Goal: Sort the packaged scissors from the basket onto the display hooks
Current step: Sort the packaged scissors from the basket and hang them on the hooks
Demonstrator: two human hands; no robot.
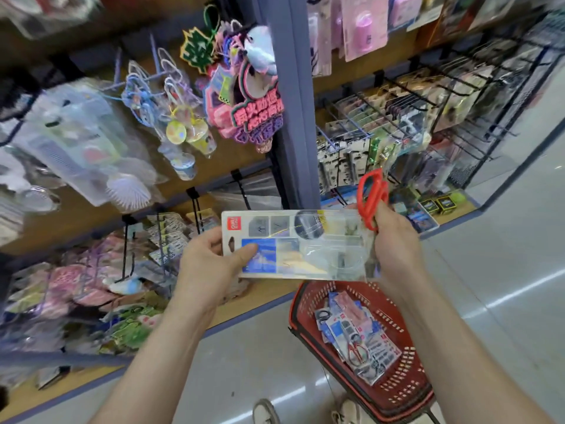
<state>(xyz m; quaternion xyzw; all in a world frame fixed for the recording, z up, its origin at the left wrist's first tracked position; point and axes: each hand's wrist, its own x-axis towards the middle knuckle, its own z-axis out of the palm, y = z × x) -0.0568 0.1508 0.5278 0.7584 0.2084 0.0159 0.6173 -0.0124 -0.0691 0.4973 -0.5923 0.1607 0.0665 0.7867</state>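
Both forearms reach forward, left hand (211, 260) pinching the package (275, 229) edge, right hand (397, 240) gripping red scissors (370, 218).

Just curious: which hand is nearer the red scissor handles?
Right. The right hand grips just beneath the red scissor handles; the left hand holds the package's far end.

There is one camera, and it sits on my head. It looks forward and down. My arms come in from the bottom edge, so my left hand (208, 261) and right hand (397, 243) are very near, in the middle, holding the scissors pack (293, 246). Behind them the camera faces the shelves (260, 293), which fill the top and the left side. Low on the right it sees down into the red basket (406, 390) on the floor (504, 270). My shoes (266, 411) peek in at the bottom. The view is wide, so straight edges bend and the sides look blurry.
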